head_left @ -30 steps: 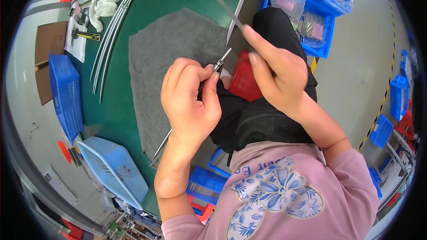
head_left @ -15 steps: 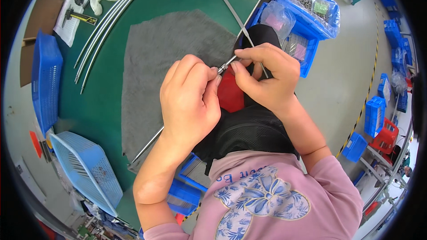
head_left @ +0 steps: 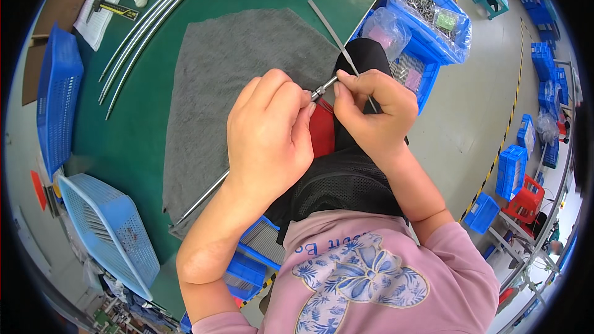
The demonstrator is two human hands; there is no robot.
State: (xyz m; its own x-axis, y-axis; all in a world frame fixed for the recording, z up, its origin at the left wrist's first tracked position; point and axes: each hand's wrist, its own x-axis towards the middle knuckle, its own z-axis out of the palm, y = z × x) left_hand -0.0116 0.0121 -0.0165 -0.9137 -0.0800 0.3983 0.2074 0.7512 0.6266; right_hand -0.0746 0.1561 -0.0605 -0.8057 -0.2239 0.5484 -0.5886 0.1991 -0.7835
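Left hand (head_left: 269, 133) gripping steel rod (head_left: 201, 198) end — right hand (head_left: 371, 111) pinching flat metal strip (head_left: 331, 31) at rod tip, over grey felt mat (head_left: 216, 74).

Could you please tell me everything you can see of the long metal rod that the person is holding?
The metal rod is thin, straight and silver-grey, with a polished look. It runs diagonally from the lower edge of the grey felt mat up to the person's hands. Its middle is hidden inside the closed left hand; a short, darker, stepped tip shows beyond it, pinched by the fingertips of the right hand. Its lower stretch lies along the mat. The right hand also holds a flat grey strip.
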